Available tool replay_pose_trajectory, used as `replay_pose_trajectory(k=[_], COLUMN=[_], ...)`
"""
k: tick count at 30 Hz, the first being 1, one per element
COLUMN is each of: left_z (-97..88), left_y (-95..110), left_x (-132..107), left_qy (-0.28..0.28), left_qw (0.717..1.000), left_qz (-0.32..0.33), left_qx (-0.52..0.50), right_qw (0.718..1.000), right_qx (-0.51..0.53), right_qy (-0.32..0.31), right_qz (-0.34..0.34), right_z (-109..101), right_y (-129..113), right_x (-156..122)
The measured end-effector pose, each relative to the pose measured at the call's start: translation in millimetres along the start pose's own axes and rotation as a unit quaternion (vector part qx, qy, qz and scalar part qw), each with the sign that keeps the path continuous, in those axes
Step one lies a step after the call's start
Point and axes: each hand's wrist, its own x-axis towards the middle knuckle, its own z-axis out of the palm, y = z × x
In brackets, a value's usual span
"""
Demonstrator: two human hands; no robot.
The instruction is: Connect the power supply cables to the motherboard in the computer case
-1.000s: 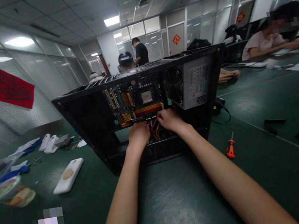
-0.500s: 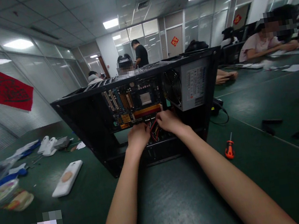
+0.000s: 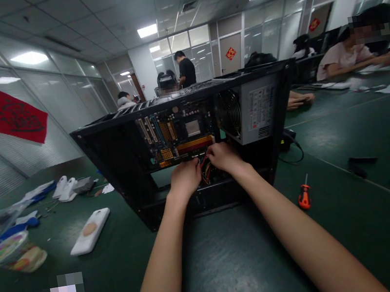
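A black computer case stands with its open side facing me. Inside it, the motherboard shows slots and a pale square chip, and at the upper right sits a silver power supply beside a round fan grille. Both of my hands reach into the lower part of the case, around a bundle of red, yellow and black cables. My left hand is closed at the cables' left side. My right hand pinches a red cable from the right. The fingertips and cable ends are partly hidden.
An orange-handled screwdriver lies right of the case, near a black cord. On the left are a white phone, a plastic cup and plastic bags. Other people sit around the green table.
The view has shifted slightly, so everything sits a little further right. My left hand has come closer to my right hand among the cables. The case stays put.
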Motion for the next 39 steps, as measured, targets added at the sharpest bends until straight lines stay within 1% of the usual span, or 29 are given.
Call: replay_pose_trajectory(k=[6, 14, 19, 25, 31, 39], left_z=[-2.7, -2.2, -5.2, -5.7, -4.0, -2.9], left_y=[3.8, 8.0, 11.3, 12.6, 10.7, 10.9], left_x=[-2.6, -3.9, -4.4, -5.4, -3.9, -0.5], left_qy=[-0.021, -0.051, -0.068, -0.067, -0.066, -0.059], left_qw=[0.998, 0.995, 0.995, 0.996, 0.997, 0.998], left_qz=[0.008, 0.003, -0.003, -0.011, -0.003, 0.001], left_qx=[0.06, 0.082, 0.067, 0.057, 0.028, 0.007], right_qw=[1.0, 0.999, 0.999, 0.999, 1.0, 0.999], right_qx=[-0.01, -0.014, -0.016, -0.024, -0.013, -0.011], right_qy=[0.019, 0.025, 0.023, 0.026, 0.011, 0.012], right_qz=[0.001, -0.014, -0.022, 0.002, -0.022, -0.039], right_z=[0.6, 1.5, 4.1, 2.2, 2.1, 6.2], right_y=[-1.3, -2.2, 1.0, 2.4, -2.7, -0.1], right_x=[-1.5, -2.2, 1.4, 3.9, 0.3, 3.7])
